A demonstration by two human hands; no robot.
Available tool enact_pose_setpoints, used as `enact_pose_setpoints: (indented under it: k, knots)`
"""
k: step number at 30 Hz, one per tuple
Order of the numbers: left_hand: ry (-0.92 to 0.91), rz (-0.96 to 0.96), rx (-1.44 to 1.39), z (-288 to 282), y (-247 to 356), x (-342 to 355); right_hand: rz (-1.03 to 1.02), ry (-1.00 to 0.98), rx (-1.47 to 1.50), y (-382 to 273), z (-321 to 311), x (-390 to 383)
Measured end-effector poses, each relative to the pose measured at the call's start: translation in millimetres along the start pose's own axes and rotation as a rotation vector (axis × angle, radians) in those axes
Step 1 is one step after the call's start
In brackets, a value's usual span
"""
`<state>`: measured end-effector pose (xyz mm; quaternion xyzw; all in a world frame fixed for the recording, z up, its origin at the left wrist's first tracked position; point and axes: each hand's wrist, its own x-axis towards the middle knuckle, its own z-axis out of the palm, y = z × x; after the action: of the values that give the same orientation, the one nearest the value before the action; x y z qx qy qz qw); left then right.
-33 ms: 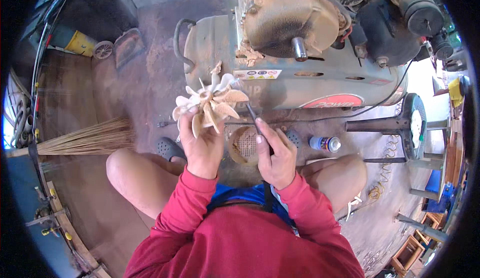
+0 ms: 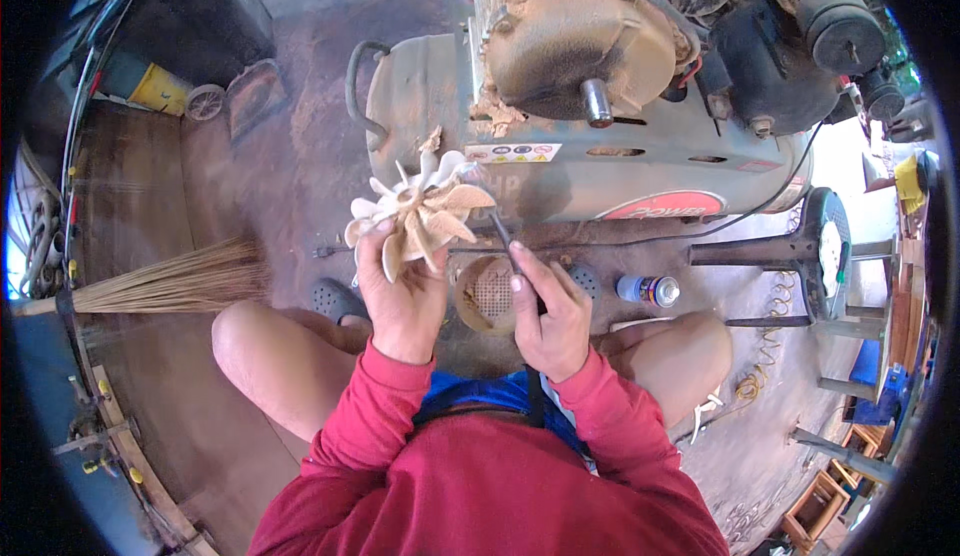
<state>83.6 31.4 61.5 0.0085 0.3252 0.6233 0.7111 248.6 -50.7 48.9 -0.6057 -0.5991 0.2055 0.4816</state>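
Observation:
A dusty, cream-coloured fan wheel point(image 2: 428, 218) with several curved blades is held up in front of me. My left hand point(image 2: 402, 296) grips it from below, fingers partly hidden behind the blades. In my right hand point(image 2: 552, 311) is a slim brush point(image 2: 501, 228) with a dark handle. Its pale tip reaches the blades on the wheel's right side; whether it touches them I cannot tell. Beyond the wheel lies a grey-green air compressor tank point(image 2: 420, 86). Above the tank sits a dust-covered round housing point(image 2: 560, 56) with a bare metal shaft point(image 2: 597, 103) sticking out.
A round perforated basket point(image 2: 488, 296) rests on the floor between my legs. A spray can point(image 2: 648, 290) lies to the right, near a black stool point(image 2: 826, 256). A stick broom point(image 2: 190, 278) is at the left. A black cable point(image 2: 600, 243) runs along the tank.

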Motion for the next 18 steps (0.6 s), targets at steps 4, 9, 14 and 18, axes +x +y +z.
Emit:
enact_pose_setpoints:
  k: [4,9,14,18]
  knots:
    - [-0.139,-0.022,-0.07,1.8,1.5,1.3,0.076,0.02,0.053,-1.1,4.8,-8.0]
    - [-0.151,-0.093,-0.055,-0.7,5.0,8.2,0.067,0.06,0.072,-3.5,9.3,-7.9]
    - [-0.15,-0.102,-0.086,-2.6,-2.6,-1.9,0.097,0.095,0.076,-7.4,11.4,-8.5]
    - [-0.228,-0.128,-0.264,-10.3,3.4,-3.3,-0.028,0.086,0.06,-10.0,10.1,-3.3]
